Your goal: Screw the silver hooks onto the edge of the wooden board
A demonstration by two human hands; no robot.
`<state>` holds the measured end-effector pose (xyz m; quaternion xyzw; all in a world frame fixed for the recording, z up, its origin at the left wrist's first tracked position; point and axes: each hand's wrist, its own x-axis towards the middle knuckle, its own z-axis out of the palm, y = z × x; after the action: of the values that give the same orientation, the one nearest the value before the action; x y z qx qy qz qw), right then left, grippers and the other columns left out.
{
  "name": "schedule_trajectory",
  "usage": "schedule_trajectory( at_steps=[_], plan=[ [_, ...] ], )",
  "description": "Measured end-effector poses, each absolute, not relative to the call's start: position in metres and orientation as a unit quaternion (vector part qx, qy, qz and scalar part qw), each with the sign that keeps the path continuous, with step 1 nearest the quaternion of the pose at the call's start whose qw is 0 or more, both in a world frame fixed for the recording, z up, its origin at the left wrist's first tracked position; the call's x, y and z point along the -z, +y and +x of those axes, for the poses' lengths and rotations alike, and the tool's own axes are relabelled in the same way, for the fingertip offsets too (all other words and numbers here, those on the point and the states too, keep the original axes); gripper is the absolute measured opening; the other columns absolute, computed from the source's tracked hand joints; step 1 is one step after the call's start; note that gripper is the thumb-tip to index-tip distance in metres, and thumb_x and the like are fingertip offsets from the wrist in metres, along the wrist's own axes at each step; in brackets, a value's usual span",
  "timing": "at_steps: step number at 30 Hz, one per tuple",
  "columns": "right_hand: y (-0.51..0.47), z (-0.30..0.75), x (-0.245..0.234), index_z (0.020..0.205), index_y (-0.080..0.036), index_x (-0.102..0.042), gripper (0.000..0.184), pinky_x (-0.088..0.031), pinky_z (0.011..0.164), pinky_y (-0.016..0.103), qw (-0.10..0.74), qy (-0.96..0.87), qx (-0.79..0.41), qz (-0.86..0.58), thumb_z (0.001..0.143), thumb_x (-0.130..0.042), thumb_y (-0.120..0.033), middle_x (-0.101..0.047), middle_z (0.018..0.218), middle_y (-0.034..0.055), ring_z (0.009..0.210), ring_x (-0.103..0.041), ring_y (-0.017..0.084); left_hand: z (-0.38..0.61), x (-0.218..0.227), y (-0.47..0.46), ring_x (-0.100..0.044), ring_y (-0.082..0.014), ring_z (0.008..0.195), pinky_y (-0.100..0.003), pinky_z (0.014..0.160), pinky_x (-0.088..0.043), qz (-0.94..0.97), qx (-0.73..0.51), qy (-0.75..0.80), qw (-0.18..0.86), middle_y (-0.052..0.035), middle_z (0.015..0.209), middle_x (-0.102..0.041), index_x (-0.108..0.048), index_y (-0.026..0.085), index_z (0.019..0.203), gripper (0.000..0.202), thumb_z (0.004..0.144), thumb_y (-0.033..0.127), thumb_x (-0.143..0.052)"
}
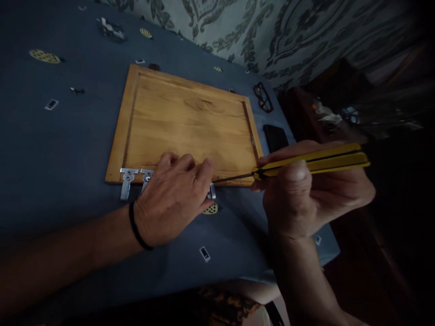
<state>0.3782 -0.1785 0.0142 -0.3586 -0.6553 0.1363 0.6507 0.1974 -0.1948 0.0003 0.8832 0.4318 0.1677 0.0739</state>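
A wooden cabinet door (190, 120) lies flat on a blue patterned cloth (50, 149). Metal hinge brackets (128, 181) stick out from its near edge. My left hand (173, 194) rests on that edge, fingers curled over another bracket (211, 192), holding it against the wood. My right hand (306, 190) is closed round a yellow-and-black screwdriver (316, 160). Its thin shaft points left, with the tip at the bracket under my left fingers.
A black phone (275, 138) and dark-rimmed glasses (263, 97) lie to the right of the door. Small metal parts (110, 29) sit at the far left of the cloth. A patterned wall (272, 31) runs behind. The cloth's edge drops off at the right.
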Motion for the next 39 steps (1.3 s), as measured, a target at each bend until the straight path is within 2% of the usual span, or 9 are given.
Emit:
schedule_trajectory(
  at_steps=[6, 21, 26, 31, 39],
  plan=[
    [-0.187, 0.376, -0.015, 0.078, -0.021, -0.074, 0.021, -0.042, 0.036, 0.024, 0.613, -0.640, -0.180, -0.427, 0.083, -0.077, -0.041, -0.068, 0.071, -0.0026, 0.044, -0.055, 0.007, 0.198, -0.001, -0.194, -0.063, -0.0290, 0.096, -0.043, 0.085, -0.045, 0.884, -0.158, 0.434, 0.072, -0.0101, 0.096, -0.071, -0.053, 0.013, 0.117, 0.045, 0.085, 0.035, -0.075],
    [-0.189, 0.377, -0.013, 0.085, -0.025, -0.075, 0.013, -0.043, 0.036, 0.027, 0.604, -0.651, -0.237, -0.395, 0.081, -0.081, -0.035, -0.068, 0.076, -0.0029, 0.048, -0.057, 0.009, 0.199, -0.001, -0.194, -0.064, -0.0294, 0.096, -0.045, 0.084, -0.046, 0.884, -0.160, 0.433, 0.070, -0.0088, 0.093, -0.070, -0.053, 0.013, 0.117, 0.044, 0.086, 0.035, -0.075],
    [-0.186, 0.385, -0.022, 0.087, -0.023, -0.078, 0.014, -0.050, 0.048, 0.031, 0.560, -0.696, -0.245, -0.378, 0.081, -0.081, -0.035, -0.072, 0.077, 0.0005, 0.058, -0.063, 0.014, 0.198, -0.001, -0.193, -0.064, -0.0291, 0.093, -0.044, 0.082, -0.047, 0.884, -0.174, 0.429, 0.061, -0.0093, 0.092, -0.070, -0.055, 0.012, 0.112, 0.043, 0.083, 0.035, -0.078],
    [-0.182, 0.400, -0.028, 0.098, -0.023, -0.078, 0.021, -0.057, 0.061, 0.036, 0.493, -0.751, -0.280, -0.337, 0.080, -0.081, -0.034, -0.077, 0.082, 0.0023, 0.065, -0.069, 0.019, 0.198, 0.000, -0.194, -0.065, -0.0286, 0.091, -0.043, 0.081, -0.047, 0.884, -0.199, 0.420, 0.048, -0.0104, 0.094, -0.072, -0.055, 0.010, 0.114, 0.052, 0.079, 0.037, -0.082],
    [-0.188, 0.400, -0.025, 0.104, -0.021, -0.078, 0.021, -0.057, 0.058, 0.036, 0.482, -0.772, -0.202, -0.361, 0.083, -0.078, -0.025, -0.078, 0.084, 0.0025, 0.061, -0.068, 0.017, 0.197, 0.001, -0.193, -0.065, -0.0281, 0.091, -0.044, 0.082, -0.045, 0.886, -0.203, 0.414, 0.058, -0.0103, 0.096, -0.072, -0.054, 0.010, 0.115, 0.044, 0.085, 0.032, -0.077]
  ],
)
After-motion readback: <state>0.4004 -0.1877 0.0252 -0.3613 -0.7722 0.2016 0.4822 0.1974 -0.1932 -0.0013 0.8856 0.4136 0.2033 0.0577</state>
